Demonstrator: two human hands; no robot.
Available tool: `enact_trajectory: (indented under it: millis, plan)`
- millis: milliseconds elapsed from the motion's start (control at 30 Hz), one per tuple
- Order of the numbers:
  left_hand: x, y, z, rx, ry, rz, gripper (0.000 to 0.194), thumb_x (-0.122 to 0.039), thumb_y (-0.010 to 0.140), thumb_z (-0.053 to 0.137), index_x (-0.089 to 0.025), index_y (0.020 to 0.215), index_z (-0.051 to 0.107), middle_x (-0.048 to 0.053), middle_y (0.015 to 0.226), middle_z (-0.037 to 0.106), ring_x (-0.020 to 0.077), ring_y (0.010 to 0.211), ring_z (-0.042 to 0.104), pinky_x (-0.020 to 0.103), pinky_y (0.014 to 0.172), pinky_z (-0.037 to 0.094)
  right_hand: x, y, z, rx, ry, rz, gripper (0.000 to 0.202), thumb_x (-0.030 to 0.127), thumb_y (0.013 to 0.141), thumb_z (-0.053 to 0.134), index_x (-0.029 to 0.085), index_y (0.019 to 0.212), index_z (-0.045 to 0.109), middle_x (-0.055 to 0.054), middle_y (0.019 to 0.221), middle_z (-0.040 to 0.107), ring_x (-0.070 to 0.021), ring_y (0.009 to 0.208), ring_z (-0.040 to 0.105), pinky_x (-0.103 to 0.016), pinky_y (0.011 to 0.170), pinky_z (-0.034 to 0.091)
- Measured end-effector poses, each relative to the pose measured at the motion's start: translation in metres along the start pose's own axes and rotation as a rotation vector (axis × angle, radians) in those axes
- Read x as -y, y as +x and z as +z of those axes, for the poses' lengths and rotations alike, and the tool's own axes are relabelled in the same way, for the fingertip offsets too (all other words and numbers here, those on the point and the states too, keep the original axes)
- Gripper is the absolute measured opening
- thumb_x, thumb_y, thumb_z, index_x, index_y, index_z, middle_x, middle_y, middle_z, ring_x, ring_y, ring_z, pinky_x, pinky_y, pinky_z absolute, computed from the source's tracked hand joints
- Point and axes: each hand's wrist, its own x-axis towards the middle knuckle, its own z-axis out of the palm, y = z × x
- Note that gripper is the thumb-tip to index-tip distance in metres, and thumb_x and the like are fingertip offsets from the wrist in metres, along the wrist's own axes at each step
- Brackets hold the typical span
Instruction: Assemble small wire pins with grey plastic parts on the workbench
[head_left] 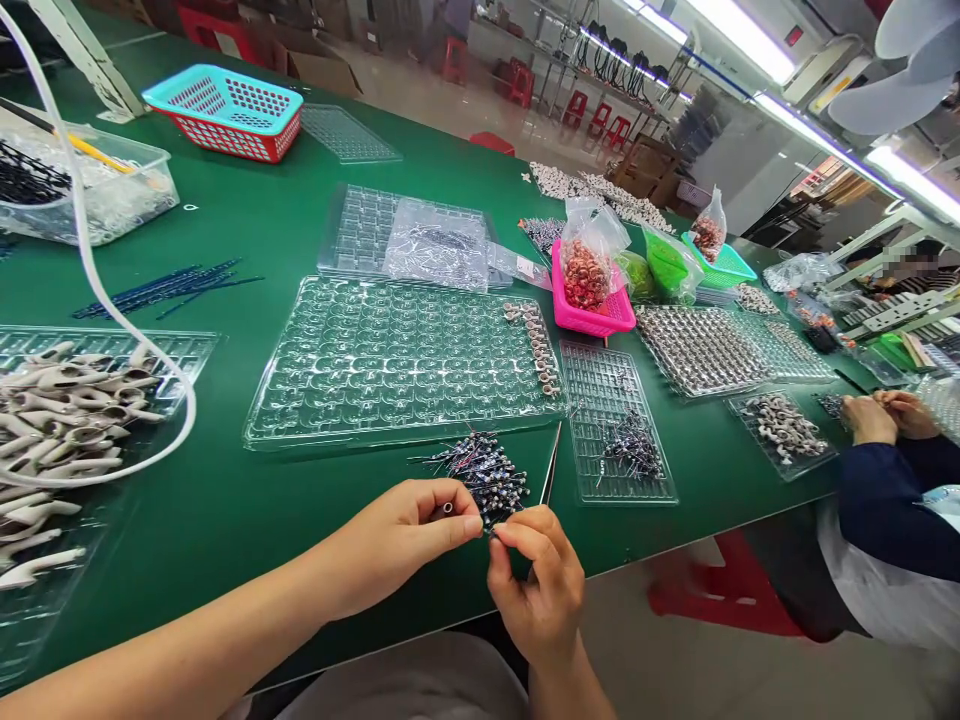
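Note:
My left hand (420, 530) is closed, with thumb and forefinger pinched together. A small round-ended part (448, 508) shows in the curl of its fingers; its kind is unclear. Close by on the right, my right hand (541, 580) pinches something tiny and dark at its fingertips, almost touching the left thumb. Just beyond both hands lies a pile of small wired components (491, 478), dark leads with pale ends. A pair of tweezers (553, 465) rests on the green table (360, 470), right of the pile.
A clear moulded tray (390, 350) with grey shells (541, 350) along its right end lies ahead. Right of it, a smaller tray (592, 400) bears more wired components. Grey shells (82, 400) and a white cable (90, 250) occupy the left. A co-worker's hands (881, 415) are at far right.

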Motion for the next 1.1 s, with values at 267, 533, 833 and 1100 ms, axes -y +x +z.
enact_trajectory:
  millis: [267,533,833,1100]
  plan:
    - [0.005,0.001,0.002,0.002,-0.084,-0.026,0.029,-0.045,0.084,0.061,-0.017,0.076,0.055,-0.007,0.061,0.038,0.0112,0.059,0.031,0.024,0.054,0.024,0.0,-0.003,-0.001,0.0,0.021,0.039,0.026,0.005,0.087,0.061,0.022,0.107,0.059,-0.003,0.088,0.065,-0.0153,0.079,0.062,-0.032,0.07,0.055]
    - [0.005,0.002,0.012,-0.129,-0.07,0.052,0.022,-0.037,0.076,0.063,-0.016,0.073,0.056,-0.005,0.06,0.043,0.0112,0.06,0.035,0.024,0.055,0.028,-0.009,-0.007,-0.002,-0.038,0.014,0.078,0.013,0.012,0.087,0.061,0.022,0.095,0.063,-0.002,0.08,0.068,-0.0148,0.07,0.067,-0.027,0.068,0.056]
    - [-0.007,-0.008,0.016,-0.194,0.157,0.169,0.019,-0.034,0.081,0.056,-0.018,0.071,0.054,-0.004,0.062,0.046,0.0123,0.059,0.04,0.025,0.056,0.032,-0.005,-0.001,-0.009,0.019,0.128,0.173,0.011,0.012,0.088,0.057,0.023,0.087,0.06,0.0,0.074,0.062,-0.0132,0.067,0.063,-0.023,0.062,0.051]
    - [-0.003,-0.008,0.011,-0.174,0.336,0.254,0.021,-0.03,0.088,0.049,-0.02,0.071,0.053,-0.002,0.068,0.05,0.0137,0.064,0.044,0.024,0.059,0.036,-0.002,-0.004,-0.003,-0.019,0.248,0.319,0.011,0.012,0.089,0.052,0.021,0.083,0.056,0.002,0.071,0.053,-0.0119,0.066,0.053,-0.024,0.06,0.044]
